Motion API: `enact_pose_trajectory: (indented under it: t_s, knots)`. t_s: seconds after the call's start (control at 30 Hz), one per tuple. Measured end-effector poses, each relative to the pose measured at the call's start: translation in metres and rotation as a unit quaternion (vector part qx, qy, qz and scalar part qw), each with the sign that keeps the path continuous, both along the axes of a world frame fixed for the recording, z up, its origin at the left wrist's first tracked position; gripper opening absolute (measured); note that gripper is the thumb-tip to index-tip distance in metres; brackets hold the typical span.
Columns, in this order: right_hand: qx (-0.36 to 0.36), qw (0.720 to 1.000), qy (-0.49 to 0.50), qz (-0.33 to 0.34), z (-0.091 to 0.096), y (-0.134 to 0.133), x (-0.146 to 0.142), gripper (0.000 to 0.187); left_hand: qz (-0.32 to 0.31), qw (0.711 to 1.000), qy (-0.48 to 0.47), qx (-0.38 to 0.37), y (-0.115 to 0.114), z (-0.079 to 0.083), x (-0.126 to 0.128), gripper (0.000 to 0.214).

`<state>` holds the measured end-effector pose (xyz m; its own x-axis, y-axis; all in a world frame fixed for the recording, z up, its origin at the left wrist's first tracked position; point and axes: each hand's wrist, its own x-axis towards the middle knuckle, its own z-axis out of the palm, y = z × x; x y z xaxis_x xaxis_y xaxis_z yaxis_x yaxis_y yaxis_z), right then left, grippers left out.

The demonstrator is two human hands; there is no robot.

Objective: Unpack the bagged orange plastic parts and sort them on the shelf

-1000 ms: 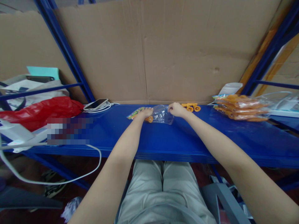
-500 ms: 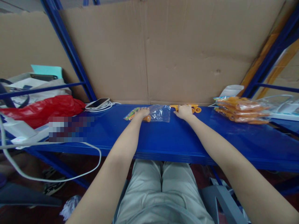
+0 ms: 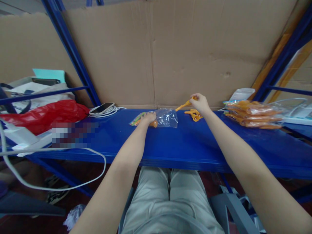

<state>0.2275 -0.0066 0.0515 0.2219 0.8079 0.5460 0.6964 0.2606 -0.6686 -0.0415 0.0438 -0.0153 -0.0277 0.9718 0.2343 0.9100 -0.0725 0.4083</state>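
Note:
My left hand (image 3: 149, 117) rests closed on the left end of a clear plastic bag (image 3: 166, 118) lying on the blue shelf (image 3: 185, 146). An orange piece shows inside the bag under that hand, and a colourful card sticks out to its left. My right hand (image 3: 200, 102) is raised just above the shelf, pinching an orange plastic piece (image 3: 183, 106) that points down toward the bag's open right end. Two more loose orange pieces (image 3: 194, 114) lie on the shelf right under that hand.
A stack of filled bags with orange pieces (image 3: 253, 114) lies at the right. A phone on a coiled white cable (image 3: 102, 109) lies at the left, beside a red plastic bag (image 3: 44, 114). Cardboard (image 3: 156, 52) backs the shelf. A white cable (image 3: 56, 187) hangs below the shelf edge.
My right hand let go of the bag's right end, reached to the loose orange pieces behind it, and has lifted one off the shelf. My left hand stayed on the bag.

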Motion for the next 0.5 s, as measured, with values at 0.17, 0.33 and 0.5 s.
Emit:
enact_pose_trajectory:
  t_s: [0.17, 0.33, 0.5]
  knots:
    - [0.031, 0.977, 0.198, 0.078, 0.01, -0.005, -0.004, 0.024, 0.028, 0.994, 0.065, -0.083, -0.006, 0.008, 0.004, 0.06]
    - [-0.049, 0.965, 0.219, 0.14, 0.004, -0.016, -0.018, 0.015, 0.022, 0.994, 0.068, -0.087, -0.012, 0.012, 0.004, 0.059]
    - [-0.129, 0.961, 0.176, 0.171, -0.005, -0.021, -0.031, 0.018, 0.015, 0.994, 0.059, -0.09, -0.012, 0.011, 0.004, 0.058]
